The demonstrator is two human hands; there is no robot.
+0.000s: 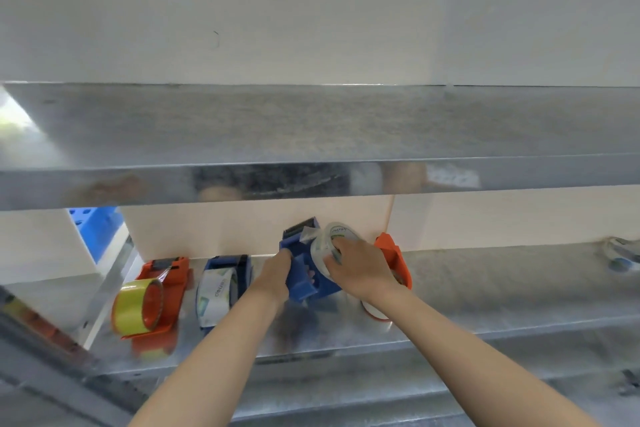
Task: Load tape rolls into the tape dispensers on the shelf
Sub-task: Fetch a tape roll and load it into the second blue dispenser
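Shelf [485,274], mid, near back edge: blue dispenser [304,274] tilted, left hand [273,270] curled round its frame. White tape roll [323,246] at the hub, right hand [356,267] clutching it. Risk: roll seats crooked w/ that tilt, jams or slips off.

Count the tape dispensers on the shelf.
4: left orange dispenser; loaded blue dispenser beside it; held blue dispenser; right orange dispenser behind the right hand. Blurred object far right: unclear.

Both bare forearms reach forward, wrists close together. The left grip [275,269] curls round the blue dispenser [302,282]; the right grip [358,265] clasps the tape roll [320,250], fingers bent.
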